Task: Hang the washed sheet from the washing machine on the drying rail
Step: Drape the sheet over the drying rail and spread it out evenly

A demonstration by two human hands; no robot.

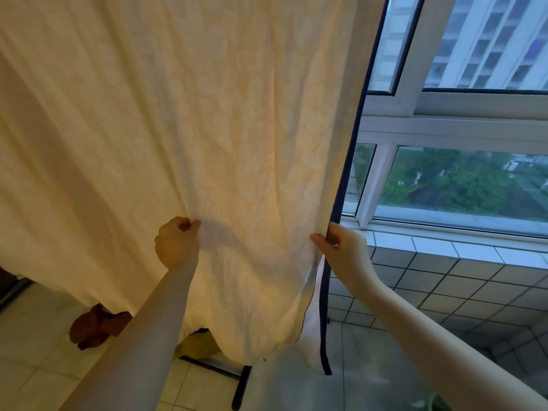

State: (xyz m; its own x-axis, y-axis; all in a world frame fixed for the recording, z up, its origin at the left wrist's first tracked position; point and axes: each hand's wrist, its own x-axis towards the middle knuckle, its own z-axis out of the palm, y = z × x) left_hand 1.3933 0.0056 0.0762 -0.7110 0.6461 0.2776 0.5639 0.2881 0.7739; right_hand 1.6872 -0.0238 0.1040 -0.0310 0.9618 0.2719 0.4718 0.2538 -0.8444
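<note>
A large cream sheet (184, 114) with a faint floral pattern hangs down from above and fills most of the view. Its right edge carries dark blue trim (345, 179) that runs down to a loose end near the floor. My left hand (176, 244) pinches a fold of the sheet near its lower middle. My right hand (341, 247) grips the blue-trimmed edge at about the same height. The rail that bears the sheet is out of view above.
A white-framed window (450, 129) and a tiled sill (430, 244) stand to the right. A dark metal rack foot (241, 387) rests on the tiled floor below the sheet. A reddish-brown object (95, 324) lies on the floor at lower left.
</note>
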